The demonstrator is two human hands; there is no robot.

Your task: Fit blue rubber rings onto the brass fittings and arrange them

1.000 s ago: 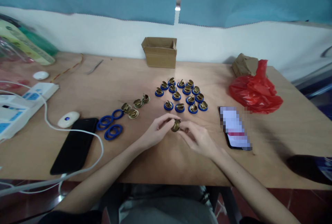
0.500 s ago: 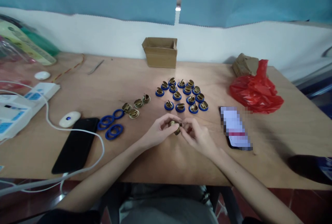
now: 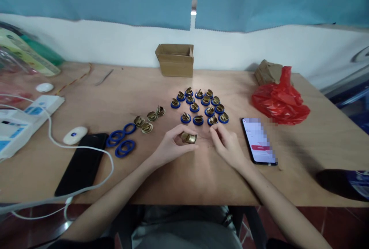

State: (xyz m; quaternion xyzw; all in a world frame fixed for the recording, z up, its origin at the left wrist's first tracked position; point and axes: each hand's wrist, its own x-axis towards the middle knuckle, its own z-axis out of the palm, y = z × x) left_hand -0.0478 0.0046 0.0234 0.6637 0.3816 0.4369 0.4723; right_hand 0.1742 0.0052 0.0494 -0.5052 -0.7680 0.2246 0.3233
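My left hand [image 3: 173, 143] is closed around a brass-coloured round metal piece [image 3: 188, 137], its thumb and index finger on either side. My right hand [image 3: 227, 145] is a little to the right, apart from that piece, with thumb and fingertips pinched together. Whatever is in the pinch, if anything, is too small to make out. Beyond the hands stand several similar brass pieces seated in blue rings [image 3: 198, 120]. Left of them lie several brass pieces with pale rims [image 3: 147, 127]. Loose blue rings [image 3: 125, 148] rest farther left, some overlapping.
A cardboard box [image 3: 176, 66] stands against the wall. On the right are a phone with a lit screen [image 3: 256, 141], a red plastic bag [image 3: 281, 103] and a dark bottle [image 3: 343, 183]. A black phone [image 3: 82, 164], white cable and power strip [image 3: 43, 110] lie left.
My right hand has come away from the brass metal piece and moved right. My left hand keeps the piece, which now shows more openly. The whole view has shifted slightly.
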